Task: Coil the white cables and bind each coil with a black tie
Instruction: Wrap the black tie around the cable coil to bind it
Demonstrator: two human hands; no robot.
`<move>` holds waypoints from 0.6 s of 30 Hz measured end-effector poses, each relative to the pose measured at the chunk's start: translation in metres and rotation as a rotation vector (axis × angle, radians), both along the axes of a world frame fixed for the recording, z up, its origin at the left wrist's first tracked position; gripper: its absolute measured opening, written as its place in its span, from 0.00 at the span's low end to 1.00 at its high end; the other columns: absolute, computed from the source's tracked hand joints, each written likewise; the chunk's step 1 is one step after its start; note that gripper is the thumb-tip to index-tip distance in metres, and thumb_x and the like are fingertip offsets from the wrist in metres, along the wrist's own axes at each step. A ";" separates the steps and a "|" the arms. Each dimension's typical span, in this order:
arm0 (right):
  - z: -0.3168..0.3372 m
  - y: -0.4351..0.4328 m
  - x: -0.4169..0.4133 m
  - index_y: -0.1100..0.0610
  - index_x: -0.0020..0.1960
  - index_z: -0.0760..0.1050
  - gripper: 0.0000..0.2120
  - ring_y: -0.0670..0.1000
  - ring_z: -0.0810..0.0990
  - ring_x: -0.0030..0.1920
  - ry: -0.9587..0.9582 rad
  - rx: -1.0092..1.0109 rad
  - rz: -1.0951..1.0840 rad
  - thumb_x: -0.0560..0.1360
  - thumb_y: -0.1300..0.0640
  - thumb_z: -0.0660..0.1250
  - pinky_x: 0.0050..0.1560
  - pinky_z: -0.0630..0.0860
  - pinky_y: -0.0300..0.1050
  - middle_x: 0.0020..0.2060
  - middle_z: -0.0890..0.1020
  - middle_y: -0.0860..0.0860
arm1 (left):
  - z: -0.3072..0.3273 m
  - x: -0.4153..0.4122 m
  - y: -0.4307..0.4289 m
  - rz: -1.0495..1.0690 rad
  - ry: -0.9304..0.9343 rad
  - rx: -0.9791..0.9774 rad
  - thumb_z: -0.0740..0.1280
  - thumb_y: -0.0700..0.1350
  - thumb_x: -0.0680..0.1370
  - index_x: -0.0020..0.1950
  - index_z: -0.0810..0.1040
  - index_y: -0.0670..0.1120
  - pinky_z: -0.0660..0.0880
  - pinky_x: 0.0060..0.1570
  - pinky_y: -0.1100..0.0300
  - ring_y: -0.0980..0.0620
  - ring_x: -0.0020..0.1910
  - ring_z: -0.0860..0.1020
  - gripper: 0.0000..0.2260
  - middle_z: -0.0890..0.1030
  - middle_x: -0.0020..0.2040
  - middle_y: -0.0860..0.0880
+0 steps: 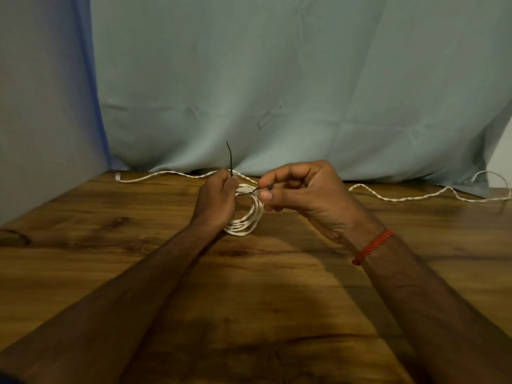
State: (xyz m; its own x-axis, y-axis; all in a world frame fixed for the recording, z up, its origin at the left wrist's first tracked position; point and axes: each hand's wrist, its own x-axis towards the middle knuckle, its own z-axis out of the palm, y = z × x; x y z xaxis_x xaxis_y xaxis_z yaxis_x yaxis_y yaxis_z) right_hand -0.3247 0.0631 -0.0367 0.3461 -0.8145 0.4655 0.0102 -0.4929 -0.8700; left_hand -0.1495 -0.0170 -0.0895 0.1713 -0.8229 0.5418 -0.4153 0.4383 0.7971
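Above the middle of the brown wooden table (pixel 110 245), both hands work at a small coil of white cable (pixel 248 221). The coil hangs between the hands and slightly below them, its lower loops at or just above the tabletop. The left hand (pixel 219 198) is curled round the coil's left side, and one end of the thin black wire tie (pixel 229 156) stands up out of its fingers. The right hand (pixel 302 195), just beside the coil's upper right, pinches the tie's other end between thumb and forefinger, close to the top of the coil. A red braided thread bracelet (pixel 372 246) circles the right wrist. Beyond the hands, a loose twisted white cable (pixel 401 198) lies uncoiled along the far edge of the table, trailing out to both sides. A pale grey-green cloth backdrop (pixel 277 79) hangs behind the table.
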 end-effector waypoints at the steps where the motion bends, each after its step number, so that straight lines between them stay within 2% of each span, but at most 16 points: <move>1: 0.001 -0.001 0.001 0.63 0.46 0.84 0.10 0.51 0.83 0.35 -0.023 -0.030 -0.037 0.65 0.62 0.77 0.40 0.81 0.43 0.38 0.86 0.57 | 0.000 0.000 -0.001 -0.003 -0.007 -0.004 0.60 0.43 0.83 0.38 0.72 0.48 0.69 0.39 0.50 0.48 0.36 0.73 0.13 0.75 0.35 0.48; 6: 0.006 -0.002 -0.003 0.63 0.43 0.83 0.11 0.48 0.78 0.31 -0.182 -0.146 -0.187 0.66 0.57 0.77 0.30 0.73 0.42 0.38 0.85 0.55 | 0.000 -0.002 0.001 -0.020 -0.030 -0.005 0.60 0.43 0.83 0.37 0.72 0.49 0.68 0.37 0.52 0.49 0.35 0.72 0.14 0.74 0.34 0.49; 10: 0.008 0.000 -0.006 0.57 0.41 0.83 0.07 0.47 0.82 0.37 -0.233 -0.142 -0.207 0.65 0.56 0.77 0.30 0.74 0.40 0.39 0.86 0.52 | 0.000 -0.005 0.002 -0.049 -0.039 -0.003 0.60 0.44 0.83 0.38 0.74 0.49 0.68 0.37 0.52 0.49 0.34 0.73 0.13 0.75 0.33 0.49; 14: 0.009 -0.001 -0.007 0.61 0.45 0.83 0.10 0.50 0.82 0.38 -0.311 -0.120 -0.226 0.67 0.57 0.76 0.32 0.75 0.41 0.41 0.85 0.57 | 0.000 -0.005 0.004 -0.068 -0.030 0.005 0.60 0.44 0.83 0.41 0.76 0.47 0.67 0.37 0.53 0.49 0.35 0.72 0.11 0.74 0.33 0.50; 18: 0.012 -0.004 -0.008 0.58 0.52 0.82 0.13 0.49 0.79 0.34 -0.460 -0.079 -0.254 0.67 0.58 0.75 0.32 0.74 0.38 0.38 0.85 0.57 | 0.001 -0.005 0.008 -0.048 -0.048 -0.002 0.60 0.43 0.83 0.40 0.74 0.49 0.64 0.34 0.55 0.52 0.33 0.70 0.12 0.73 0.34 0.50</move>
State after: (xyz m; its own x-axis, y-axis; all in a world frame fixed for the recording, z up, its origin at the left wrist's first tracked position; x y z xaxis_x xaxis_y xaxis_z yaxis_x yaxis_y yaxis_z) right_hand -0.3328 0.0589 -0.0252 -0.1119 -0.8023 0.5863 0.2536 -0.5935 -0.7638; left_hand -0.1547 -0.0086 -0.0888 0.1054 -0.8284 0.5502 -0.4311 0.4605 0.7760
